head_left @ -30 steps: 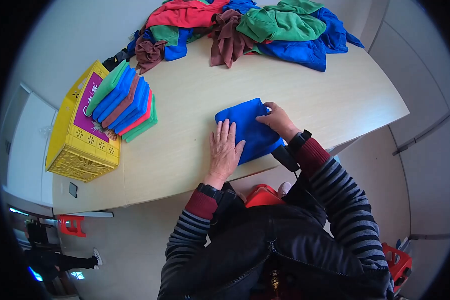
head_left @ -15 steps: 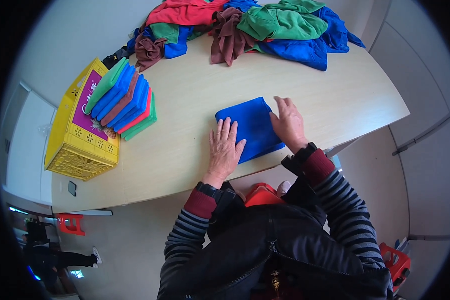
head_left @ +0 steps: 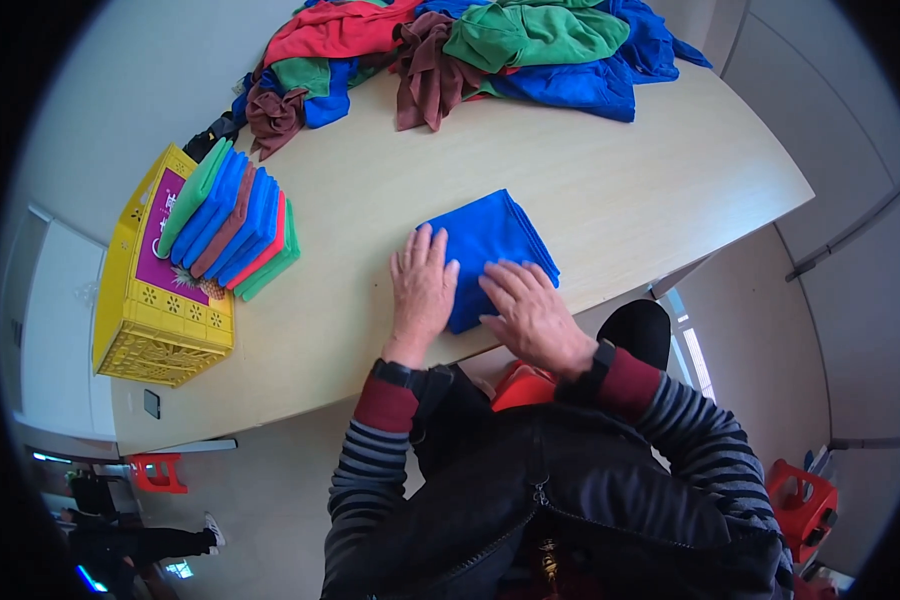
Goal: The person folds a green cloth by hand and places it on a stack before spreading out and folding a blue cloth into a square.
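A folded blue towel (head_left: 495, 225) lies flat near the front edge of the table, its layered edges showing at the right. My left hand (head_left: 423, 285) rests along its left side, fingers stretched out and touching the cloth. Over the lower right part of the towel is my right hand (head_left: 535, 310), palm down with the fingers extended. Neither hand grips the cloth. To the left, a row of folded towels (head_left: 235, 220) in green, blue, brown and red leans against a yellow crate.
The yellow plastic crate (head_left: 170, 335) stands at the table's left end, near a phone (head_left: 151, 404). A heap of loose cloths (head_left: 535, 45) covers the far side of the pale table (head_left: 660, 170). Red stools (head_left: 802, 505) stand on the floor. Another person's leg (head_left: 165, 543) shows at lower left.
My right hand has moved from the towel's right edge down and left onto its lower part. My left hand stays at the left side. The whole view has shifted slightly.
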The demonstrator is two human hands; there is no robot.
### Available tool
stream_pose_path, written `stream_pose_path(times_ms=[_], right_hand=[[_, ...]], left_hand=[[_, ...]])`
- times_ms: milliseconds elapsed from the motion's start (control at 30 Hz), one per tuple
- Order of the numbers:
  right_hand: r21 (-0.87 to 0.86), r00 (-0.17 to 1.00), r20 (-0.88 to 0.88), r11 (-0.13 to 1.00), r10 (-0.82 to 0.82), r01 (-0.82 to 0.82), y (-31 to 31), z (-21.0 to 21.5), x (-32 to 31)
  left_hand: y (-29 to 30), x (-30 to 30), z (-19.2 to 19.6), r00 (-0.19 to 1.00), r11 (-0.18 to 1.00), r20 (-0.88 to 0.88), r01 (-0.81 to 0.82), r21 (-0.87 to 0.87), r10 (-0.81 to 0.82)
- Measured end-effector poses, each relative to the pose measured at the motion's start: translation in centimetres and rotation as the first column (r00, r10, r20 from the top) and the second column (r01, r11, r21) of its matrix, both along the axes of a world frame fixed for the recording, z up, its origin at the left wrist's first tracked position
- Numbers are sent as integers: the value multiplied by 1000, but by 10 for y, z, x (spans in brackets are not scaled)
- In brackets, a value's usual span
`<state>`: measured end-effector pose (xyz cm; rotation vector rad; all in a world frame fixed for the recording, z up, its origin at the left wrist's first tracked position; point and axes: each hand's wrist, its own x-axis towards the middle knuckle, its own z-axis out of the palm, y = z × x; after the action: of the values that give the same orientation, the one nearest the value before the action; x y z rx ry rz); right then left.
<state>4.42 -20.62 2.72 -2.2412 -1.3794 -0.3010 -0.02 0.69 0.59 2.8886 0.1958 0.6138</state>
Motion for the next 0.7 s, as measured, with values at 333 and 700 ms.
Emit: stream_pose_path(times_ms=[333, 700], right_hand=[[163, 959, -282, 987, 38, 9, -11, 17, 40], [-18, 987, 108, 993, 122, -121, 54, 10, 17]], left_hand=[[27, 4, 8, 990, 982, 85, -94, -162, 109], [-22, -68, -12, 902, 923, 303, -205, -325, 307]])
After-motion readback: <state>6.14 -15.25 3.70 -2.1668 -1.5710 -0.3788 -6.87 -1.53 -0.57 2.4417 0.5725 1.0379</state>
